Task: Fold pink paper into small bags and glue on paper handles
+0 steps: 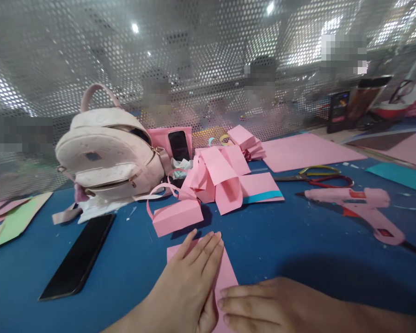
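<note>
While both hands lie on the pink sheet [228, 272], I log their state from the head camera. The sheet rests on the blue desk [125, 282], toward its near edge. Left hand [190, 275]: palm down, fingers extended, the outermost set slightly apart; nothing pinched. Right hand [263, 303]: fingers straight and close together, tips on the sheet's right part, just beside the left thumb; I cannot see its thumb. I cannot tell whether the sheet is folded beneath them.

Just beyond the left fingertips I record a pink paper box [178, 217], with a pile of folded pink pieces [225, 171] behind it. Toward the desk's right edge: a pink glue gun [364, 203], with scissors [303, 176] near its nozzle. Toward the left edge: a black phone [78, 259], lying flat. A pale backpack [104, 157] stands by the far edge, before a perforated panel [208, 51].
</note>
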The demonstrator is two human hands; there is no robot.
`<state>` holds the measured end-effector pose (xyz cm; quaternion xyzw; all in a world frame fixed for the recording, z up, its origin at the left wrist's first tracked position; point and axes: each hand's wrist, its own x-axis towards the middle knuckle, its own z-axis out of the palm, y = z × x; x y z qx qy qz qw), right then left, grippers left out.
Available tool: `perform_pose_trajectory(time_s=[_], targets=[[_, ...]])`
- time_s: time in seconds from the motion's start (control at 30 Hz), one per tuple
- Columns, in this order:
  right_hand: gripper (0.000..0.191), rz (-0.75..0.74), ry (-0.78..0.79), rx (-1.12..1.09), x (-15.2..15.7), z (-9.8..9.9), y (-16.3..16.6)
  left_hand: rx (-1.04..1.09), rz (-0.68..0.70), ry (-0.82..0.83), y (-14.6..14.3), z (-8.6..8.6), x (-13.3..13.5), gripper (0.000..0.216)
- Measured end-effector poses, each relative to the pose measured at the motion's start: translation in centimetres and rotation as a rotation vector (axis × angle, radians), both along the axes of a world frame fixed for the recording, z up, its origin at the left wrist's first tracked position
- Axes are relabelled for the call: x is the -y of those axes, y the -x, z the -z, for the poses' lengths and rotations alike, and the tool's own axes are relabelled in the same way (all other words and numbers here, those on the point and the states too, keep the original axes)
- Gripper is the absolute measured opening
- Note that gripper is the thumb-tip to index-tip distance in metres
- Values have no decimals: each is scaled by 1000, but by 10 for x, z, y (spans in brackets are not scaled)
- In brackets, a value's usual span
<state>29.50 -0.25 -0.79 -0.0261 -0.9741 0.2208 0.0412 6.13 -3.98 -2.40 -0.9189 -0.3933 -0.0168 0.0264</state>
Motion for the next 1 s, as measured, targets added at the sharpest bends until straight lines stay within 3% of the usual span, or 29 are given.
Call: perform_pose_trajectory(time_s=[0.13, 0.3, 0.37, 0.6, 0.83, 1.0], targets=[[36, -2, 16, 3, 1, -3, -4, 29, -24, 38, 0, -2, 5, 79], [24, 380, 192, -243, -3, 7, -10, 67, -14, 51, 3, -3, 8, 79], [20, 467, 250, -353, -5, 11, -10, 45, 27, 77, 2, -7, 9, 80], [24, 507, 326, -448, -7, 9, -6, -23, 206, 160, -1, -14, 16, 79], [28, 490, 360, -396, -11, 9, -6, 66, 315, -141, -1, 8, 17, 50], [27, 477, 398, -362, -11, 8, -8, 100, 322, -312, -4, 10, 20, 40]])
